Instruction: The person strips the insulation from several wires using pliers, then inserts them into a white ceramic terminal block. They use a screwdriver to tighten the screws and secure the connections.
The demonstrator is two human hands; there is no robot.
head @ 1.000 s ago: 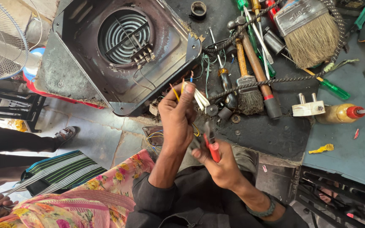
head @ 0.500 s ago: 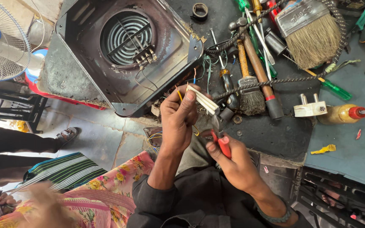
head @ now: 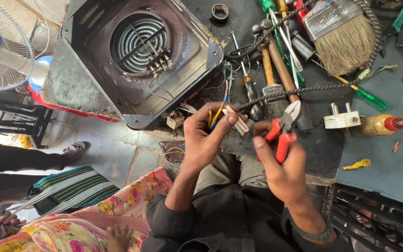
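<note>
One head-worn camera looks steeply down, close over the hands at frame centre, with the cluttered workbench [head: 378, 154] filling the upper right.

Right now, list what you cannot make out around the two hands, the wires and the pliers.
Head view only:
- Wire ends: hidden inside the left hand.
- Pliers: red handles partly covered by the right hand; whether the tips grip anything is too small to tell.
- Where the wires join the heater casing: lost in clutter.
- Brush: cut off by the top edge.

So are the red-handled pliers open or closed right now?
Open. The pliers in the right hand show their red handles spread apart and the metal jaws parted, gripping nothing; the wires sit in the left hand.
</note>
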